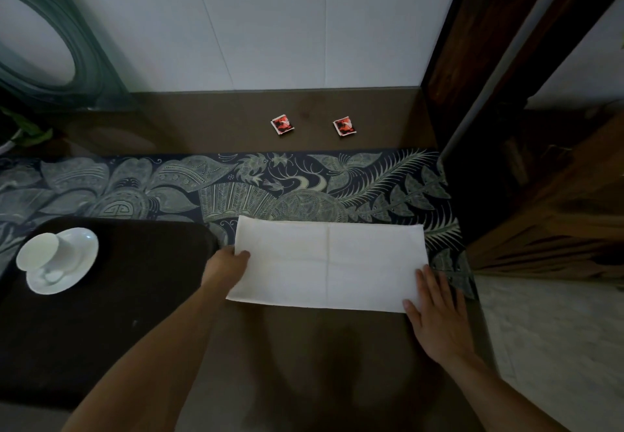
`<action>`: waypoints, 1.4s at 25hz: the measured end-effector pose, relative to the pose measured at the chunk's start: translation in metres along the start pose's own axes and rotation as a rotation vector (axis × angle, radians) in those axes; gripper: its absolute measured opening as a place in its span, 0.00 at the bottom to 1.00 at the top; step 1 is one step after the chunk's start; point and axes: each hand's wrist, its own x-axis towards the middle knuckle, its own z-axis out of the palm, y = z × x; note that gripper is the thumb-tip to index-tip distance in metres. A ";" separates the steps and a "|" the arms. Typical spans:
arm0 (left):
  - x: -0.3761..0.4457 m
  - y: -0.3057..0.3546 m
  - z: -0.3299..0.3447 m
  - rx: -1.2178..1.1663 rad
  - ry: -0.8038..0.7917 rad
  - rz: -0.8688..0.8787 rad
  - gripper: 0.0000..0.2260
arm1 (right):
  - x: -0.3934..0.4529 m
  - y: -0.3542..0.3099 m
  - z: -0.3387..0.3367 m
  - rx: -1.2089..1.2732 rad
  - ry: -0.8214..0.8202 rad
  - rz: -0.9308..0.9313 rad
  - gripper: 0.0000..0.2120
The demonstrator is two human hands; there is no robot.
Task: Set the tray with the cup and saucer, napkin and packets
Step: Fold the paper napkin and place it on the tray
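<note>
My left hand (227,264) pinches the napkin (329,264) edge; right hand (435,313) flat, fingers spread, gripping nothing. One-sided lift could unfold it.

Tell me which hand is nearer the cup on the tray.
Left. The left hand grips the napkin's left edge, beside the tray holding the cup. The right hand rests on the napkin's far right corner.
</note>
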 end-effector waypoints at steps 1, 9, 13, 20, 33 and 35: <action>-0.005 0.003 -0.003 -0.027 0.004 0.037 0.14 | 0.000 0.002 0.000 0.004 0.004 0.006 0.33; -0.073 0.069 -0.006 -0.324 -0.183 0.227 0.09 | 0.000 0.012 0.000 0.057 -0.007 0.026 0.35; -0.098 0.124 0.021 -0.307 -0.321 0.294 0.04 | 0.001 0.019 -0.002 0.074 -0.017 0.060 0.35; -0.118 0.200 0.109 -0.167 -0.513 0.306 0.09 | -0.011 0.031 -0.010 0.101 -0.003 0.097 0.36; -0.132 0.222 0.200 0.046 -0.416 0.343 0.16 | -0.011 0.038 -0.019 0.140 0.101 0.117 0.24; -0.132 0.218 0.198 -0.033 -0.483 0.333 0.13 | -0.006 0.037 -0.019 0.142 0.139 0.134 0.20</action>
